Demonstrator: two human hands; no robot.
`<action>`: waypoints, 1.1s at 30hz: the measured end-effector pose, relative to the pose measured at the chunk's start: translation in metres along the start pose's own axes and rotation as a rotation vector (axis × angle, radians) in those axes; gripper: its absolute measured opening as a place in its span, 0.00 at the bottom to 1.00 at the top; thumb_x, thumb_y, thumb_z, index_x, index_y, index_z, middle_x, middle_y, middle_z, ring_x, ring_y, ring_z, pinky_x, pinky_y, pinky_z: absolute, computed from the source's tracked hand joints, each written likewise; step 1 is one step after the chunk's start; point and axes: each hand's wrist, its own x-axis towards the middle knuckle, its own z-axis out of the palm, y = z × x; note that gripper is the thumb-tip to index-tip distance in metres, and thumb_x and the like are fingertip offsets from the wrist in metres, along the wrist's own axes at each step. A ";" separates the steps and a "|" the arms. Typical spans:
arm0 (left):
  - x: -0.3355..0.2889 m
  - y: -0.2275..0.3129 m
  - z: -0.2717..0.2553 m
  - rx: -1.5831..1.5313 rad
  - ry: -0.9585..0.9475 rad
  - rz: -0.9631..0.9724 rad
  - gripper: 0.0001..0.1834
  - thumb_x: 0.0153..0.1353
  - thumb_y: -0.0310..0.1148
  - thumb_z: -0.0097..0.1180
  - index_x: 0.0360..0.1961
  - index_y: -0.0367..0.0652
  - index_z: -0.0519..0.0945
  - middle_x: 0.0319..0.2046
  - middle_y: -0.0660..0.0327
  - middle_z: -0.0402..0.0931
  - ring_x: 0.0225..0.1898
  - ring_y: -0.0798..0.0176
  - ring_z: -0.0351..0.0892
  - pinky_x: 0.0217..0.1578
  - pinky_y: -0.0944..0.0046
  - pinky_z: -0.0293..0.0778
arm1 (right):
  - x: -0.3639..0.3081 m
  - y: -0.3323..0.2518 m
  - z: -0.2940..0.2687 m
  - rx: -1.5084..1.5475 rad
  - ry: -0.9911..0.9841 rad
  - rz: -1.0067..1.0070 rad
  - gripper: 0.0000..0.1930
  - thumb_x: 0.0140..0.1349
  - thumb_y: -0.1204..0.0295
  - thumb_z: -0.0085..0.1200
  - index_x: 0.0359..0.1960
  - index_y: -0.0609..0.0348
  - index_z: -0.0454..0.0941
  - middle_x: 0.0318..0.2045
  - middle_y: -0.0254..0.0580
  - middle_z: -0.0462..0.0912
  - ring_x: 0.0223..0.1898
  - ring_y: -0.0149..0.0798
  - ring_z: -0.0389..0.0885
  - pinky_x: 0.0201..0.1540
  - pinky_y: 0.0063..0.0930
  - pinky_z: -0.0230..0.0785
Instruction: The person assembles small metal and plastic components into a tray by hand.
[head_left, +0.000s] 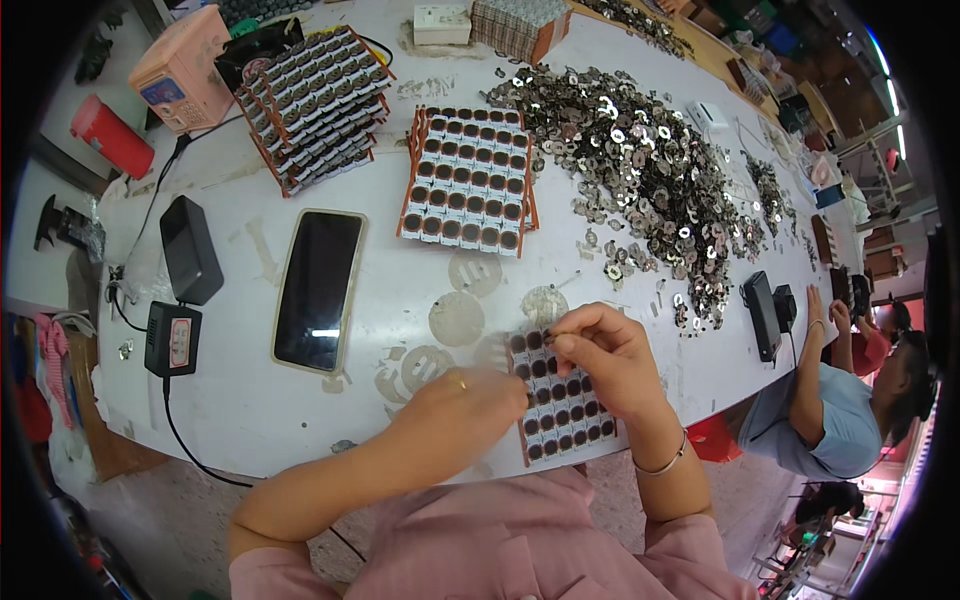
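Here, the view looks down on a white worktable (250,400) with a curved near edge. At about 6 o'clock lies a small flat tray of dark round discs set in rows within a reddish-brown frame (562,412), resting on the table just at its near edge. The right hand (600,360) sits over the tray's upper part, its thumb and forefinger pinched together on something very small at the tray's top edge; what they pinch is too small to tell. The left hand (470,400), a ring on one finger, rests at the tray's 9 o'clock side, fingers curled against its left edge; whether it grips anything cannot be told.

At 12 o'clock from the tray lies a second, larger filled tray of the same kind (467,180). At 11 o'clock stands a tilted stack of such trays (315,105). At 1 o'clock spreads a broad heap of small shiny metal rings (640,170). At 9 o'clock lies a dark-screened smartphone in a pale case (318,288), and beyond it a black power adapter (172,338). At 3 o'clock a second person in a light blue top (830,420) rests a hand on the table.
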 end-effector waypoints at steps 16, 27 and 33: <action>-0.008 -0.015 0.046 0.626 0.260 0.438 0.08 0.55 0.29 0.63 0.36 0.42 0.79 0.55 0.47 0.80 0.63 0.45 0.78 0.61 0.51 0.80 | 0.013 -0.001 0.019 -1.050 -0.075 -0.277 0.05 0.67 0.80 0.62 0.43 0.61 0.85 0.35 0.40 0.82 0.30 0.32 0.80 0.34 0.26 0.73; -0.005 -0.012 0.045 0.684 0.294 0.414 0.06 0.59 0.33 0.62 0.34 0.49 0.77 0.50 0.54 0.84 0.59 0.51 0.81 0.60 0.58 0.79 | 0.008 0.007 0.027 -1.021 0.054 -0.203 0.08 0.64 0.75 0.67 0.44 0.57 0.85 0.35 0.41 0.83 0.31 0.41 0.84 0.36 0.34 0.78; -0.008 -0.013 0.045 0.605 0.208 0.411 0.05 0.59 0.31 0.63 0.36 0.45 0.81 0.56 0.48 0.81 0.64 0.44 0.79 0.64 0.47 0.78 | 0.006 0.016 0.019 -1.051 0.060 -0.204 0.10 0.61 0.73 0.70 0.44 0.56 0.85 0.38 0.42 0.83 0.30 0.40 0.83 0.36 0.33 0.77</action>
